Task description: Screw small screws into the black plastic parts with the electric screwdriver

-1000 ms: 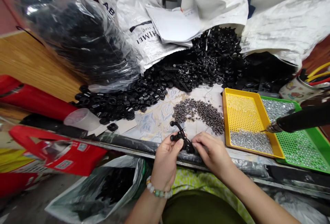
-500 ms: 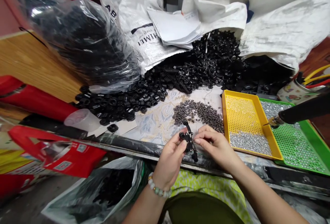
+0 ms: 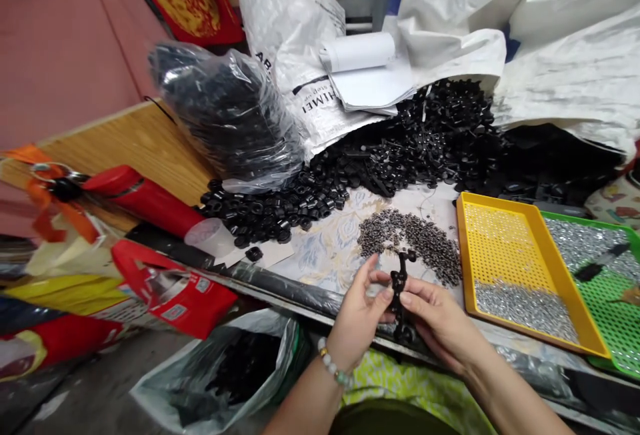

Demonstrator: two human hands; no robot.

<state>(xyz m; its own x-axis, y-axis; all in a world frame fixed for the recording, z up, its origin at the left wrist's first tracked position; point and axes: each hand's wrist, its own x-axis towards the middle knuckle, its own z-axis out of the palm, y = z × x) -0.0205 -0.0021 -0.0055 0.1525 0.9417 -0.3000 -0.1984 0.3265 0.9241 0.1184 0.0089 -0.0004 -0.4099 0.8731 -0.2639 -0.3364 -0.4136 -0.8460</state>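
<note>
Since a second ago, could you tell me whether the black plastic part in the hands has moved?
Yes. The black plastic part has turned upright; its top now sits beside the near edge of the small dark screw pile, held between left hand and right hand.

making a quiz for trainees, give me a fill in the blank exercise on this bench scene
Both hands, left hand and right hand, hold one ____ plastic bracket.
The perforated tray nearest the right hand is ____.
The beaded bracelet sits on the ____ wrist.

Missing: black; yellow; left
</note>
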